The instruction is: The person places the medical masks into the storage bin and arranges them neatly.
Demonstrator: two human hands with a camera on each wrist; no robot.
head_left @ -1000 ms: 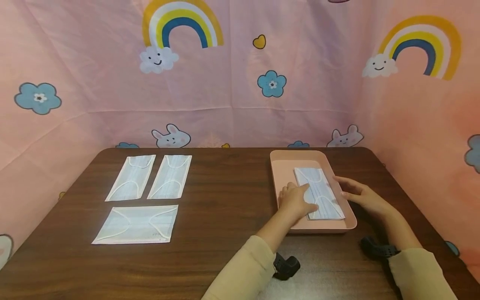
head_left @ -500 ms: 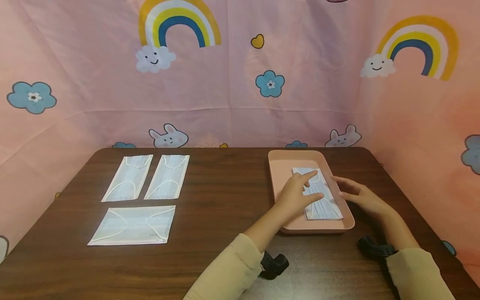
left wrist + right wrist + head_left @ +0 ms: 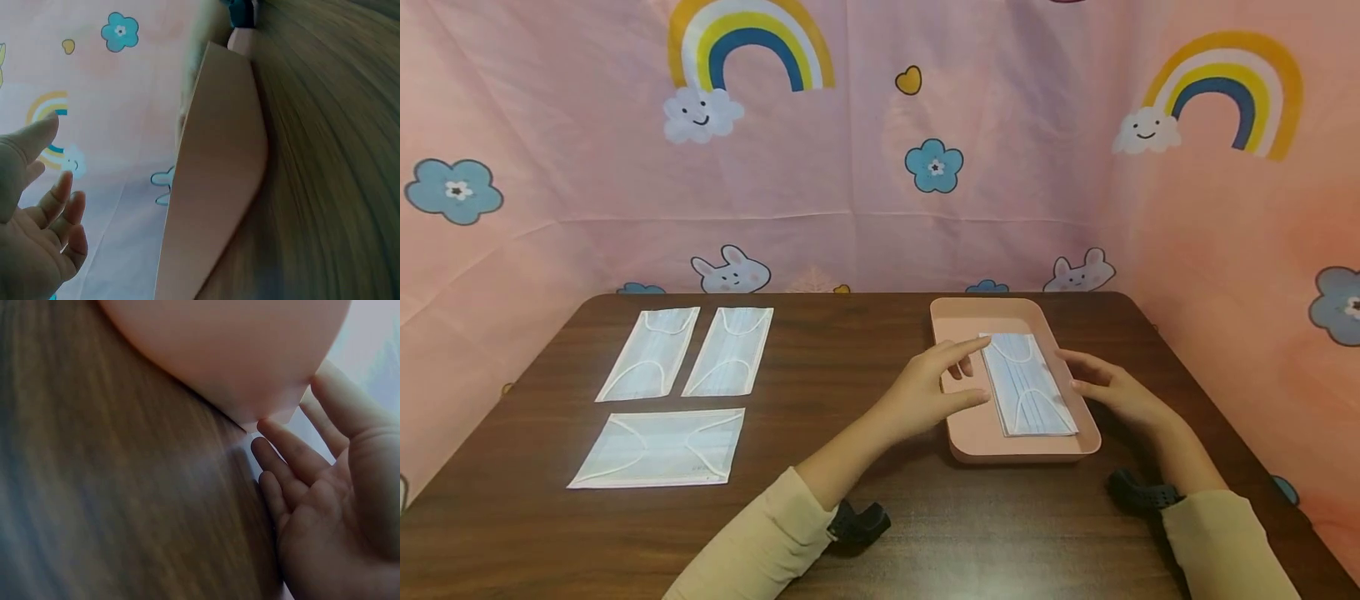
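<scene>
A stack of pale blue face masks (image 3: 1028, 387) lies lengthwise in a shallow pink tray (image 3: 970, 312) on the right of the table. My left hand (image 3: 925, 387) hovers at the tray's left side, its fingers spread and nothing in them. In the left wrist view that hand (image 3: 37, 237) appears apart from the tray wall (image 3: 212, 162). Against the tray's right side rests my right hand (image 3: 1120, 396). The right wrist view has its fingertips (image 3: 272, 430) and thumb touching the tray's outer wall (image 3: 250, 350), with relaxed fingers.
On the left of the brown table (image 3: 842, 375) lie two upright masks side by side, the outer (image 3: 651, 354) and inner (image 3: 730, 352), and a third mask (image 3: 658, 448) set crosswise in front. A pink patterned cloth (image 3: 865, 183) encloses the back and sides.
My left hand has lifted off the mask stack and drawn left to the tray's edge, empty. My right hand keeps its place at the tray; the head view has shifted slightly.
</scene>
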